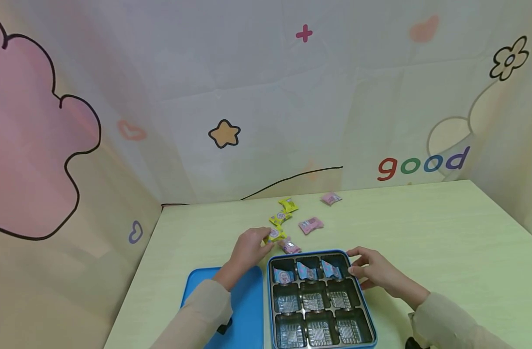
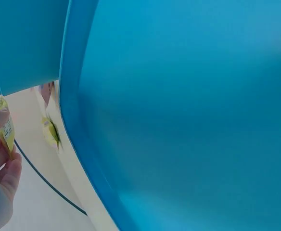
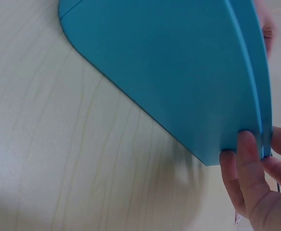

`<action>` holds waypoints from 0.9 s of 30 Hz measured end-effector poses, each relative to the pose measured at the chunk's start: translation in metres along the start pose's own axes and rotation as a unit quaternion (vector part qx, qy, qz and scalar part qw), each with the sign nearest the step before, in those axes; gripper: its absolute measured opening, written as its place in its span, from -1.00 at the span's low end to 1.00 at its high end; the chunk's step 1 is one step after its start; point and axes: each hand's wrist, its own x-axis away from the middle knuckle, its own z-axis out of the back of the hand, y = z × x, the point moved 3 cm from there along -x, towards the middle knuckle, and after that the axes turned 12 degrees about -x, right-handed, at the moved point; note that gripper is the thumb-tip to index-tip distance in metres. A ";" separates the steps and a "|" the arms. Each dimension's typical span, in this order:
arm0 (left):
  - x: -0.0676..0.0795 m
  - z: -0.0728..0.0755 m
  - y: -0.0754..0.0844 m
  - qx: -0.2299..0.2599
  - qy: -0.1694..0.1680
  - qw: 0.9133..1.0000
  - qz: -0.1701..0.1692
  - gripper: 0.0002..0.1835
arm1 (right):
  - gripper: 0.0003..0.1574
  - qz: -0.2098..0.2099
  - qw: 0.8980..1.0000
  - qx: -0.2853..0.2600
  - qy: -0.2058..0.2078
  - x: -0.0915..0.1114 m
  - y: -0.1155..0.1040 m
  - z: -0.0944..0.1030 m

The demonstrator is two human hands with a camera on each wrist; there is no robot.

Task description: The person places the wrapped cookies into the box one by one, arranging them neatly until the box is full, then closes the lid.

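My left hand (image 1: 247, 249) pinches a small yellow wrapped candy (image 1: 275, 235) between thumb and fingers, just beyond the back left corner of a blue box (image 1: 271, 295). In the left wrist view the yellow wrapper stands upright in the fingertips. My right hand (image 1: 376, 271) holds the box at its back right corner; the right wrist view has its fingers (image 3: 248, 149) against the blue outer wall and the thumb over the rim. Inside sits a black tray with three rows of compartments. Each back-row compartment holds a blue wrapped candy (image 1: 307, 272); the middle and front rows hold nothing.
A blue lid (image 1: 248, 310) lies left of the box, partly under my left forearm. Behind the box are two more yellow candies (image 1: 280, 217) and three pink ones, the nearest pink candy (image 1: 289, 246) close to the box's back rim. A printed cloth wall (image 1: 266, 97) rises behind the table.
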 end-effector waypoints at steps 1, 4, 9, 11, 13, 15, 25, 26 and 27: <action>0.000 0.000 0.000 -0.001 0.003 1.000 -0.001 -0.62 | -0.46 0.000 1.000 0.000 0.000 0.000 0.000 0.000; 0.003 0.002 0.002 -0.001 0.002 1.000 -0.001 -0.62 | -0.46 0.000 1.000 -0.002 -0.002 0.000 0.000 0.000; 0.007 0.009 0.007 0.007 -0.006 1.000 -0.003 -0.60 | -0.46 0.000 1.000 -0.004 -0.004 -0.002 0.003 0.001; 0.009 0.012 0.008 0.009 -0.006 1.000 -0.009 -0.60 | -0.46 0.000 1.000 -0.004 -0.005 -0.002 0.003 0.001; 0.011 0.015 0.010 0.010 -0.005 1.000 -0.014 -0.60 | -0.46 0.000 1.000 -0.004 -0.004 -0.002 0.003 0.001; 0.012 0.017 0.011 0.008 -0.004 1.000 -0.017 -0.59 | -0.46 0.000 1.000 -0.003 -0.003 -0.002 0.002 0.001; 0.018 0.026 0.015 0.001 -0.001 0.999 -0.045 -0.60 | -0.46 0.001 1.000 -0.006 -0.003 -0.001 0.001 0.001; 0.019 0.027 0.016 0.000 0.000 0.999 -0.049 -0.60 | -0.46 0.001 1.000 -0.006 -0.003 -0.001 0.001 0.001; 0.020 0.027 0.017 -0.003 0.000 0.999 -0.053 -0.59 | -0.46 0.000 1.000 -0.006 -0.003 -0.001 0.001 0.001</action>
